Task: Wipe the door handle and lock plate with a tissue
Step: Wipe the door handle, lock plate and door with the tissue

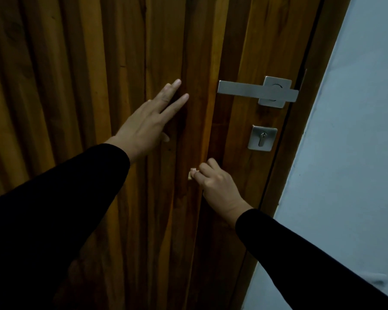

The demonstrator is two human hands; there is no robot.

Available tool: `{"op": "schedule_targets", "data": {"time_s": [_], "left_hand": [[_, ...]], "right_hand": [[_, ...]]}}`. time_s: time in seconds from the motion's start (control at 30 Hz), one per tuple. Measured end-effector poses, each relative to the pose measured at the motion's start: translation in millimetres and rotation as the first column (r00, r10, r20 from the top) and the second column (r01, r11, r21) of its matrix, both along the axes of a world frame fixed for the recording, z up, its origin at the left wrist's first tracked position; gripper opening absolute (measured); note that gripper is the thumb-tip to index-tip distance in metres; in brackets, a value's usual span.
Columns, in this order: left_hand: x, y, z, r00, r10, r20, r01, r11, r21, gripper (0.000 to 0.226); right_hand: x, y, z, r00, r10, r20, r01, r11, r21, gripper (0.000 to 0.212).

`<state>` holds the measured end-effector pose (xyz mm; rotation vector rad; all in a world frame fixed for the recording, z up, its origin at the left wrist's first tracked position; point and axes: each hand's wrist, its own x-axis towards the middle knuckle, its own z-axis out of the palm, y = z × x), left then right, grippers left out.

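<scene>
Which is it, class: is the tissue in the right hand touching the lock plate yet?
Apart. The head view shows bare wood between the tissue, gripped in the right hand, and the lock plate up to its right.

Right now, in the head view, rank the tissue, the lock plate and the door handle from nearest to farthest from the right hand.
1. Tissue: pinched in the right hand, showing at its left.
2. Lock plate: above the hand, to the right.
3. Door handle: higher still, above the plate.

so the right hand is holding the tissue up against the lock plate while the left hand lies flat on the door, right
Not quite. In the head view the right hand holds the tissue below the lock plate, apart from it and not against it. The left hand does lie flat on the door.
</scene>
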<state>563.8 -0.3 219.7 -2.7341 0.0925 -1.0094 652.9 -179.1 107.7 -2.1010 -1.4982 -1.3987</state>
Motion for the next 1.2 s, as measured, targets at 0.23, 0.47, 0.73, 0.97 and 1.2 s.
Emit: {"op": "schedule_targets", "data": {"time_s": [0.23,0.47,0.73,0.97,1.2], "left_hand": [[-9.9,21.7,-8.8,0.994,0.0,-0.106,0.002,1.0,0.021,0.116],[-6.8,19.7,-19.8,0.996,0.074,-0.055,-0.069,0.994,0.089,0.123],[0.6,9.3,-32.6,0.979,0.181,0.089,-0.186,0.982,0.045,0.117],[2.2,4.1,-33.8,0.919,0.386,0.077,-0.389,0.921,0.027,0.105],[-1.5,12.5,-30.5,0.938,0.346,0.02,-0.346,0.938,0.01,0.118]], "right_hand": [[-3.4,-2.1,-10.3,1.0,0.004,-0.02,-0.005,0.999,-0.033,0.03],[-7.4,-7.2,-31.1,0.999,-0.024,-0.029,0.019,0.986,-0.164,0.023],[-10.0,-11.9,-24.2,0.971,-0.001,-0.241,-0.051,0.976,-0.211,0.022],[-0.4,-1.3,46.9,0.992,-0.028,-0.12,0.049,0.982,0.182,0.016],[-4.9,-0.9,-4.7,0.994,-0.036,-0.099,0.023,0.992,-0.127,0.008]]}}
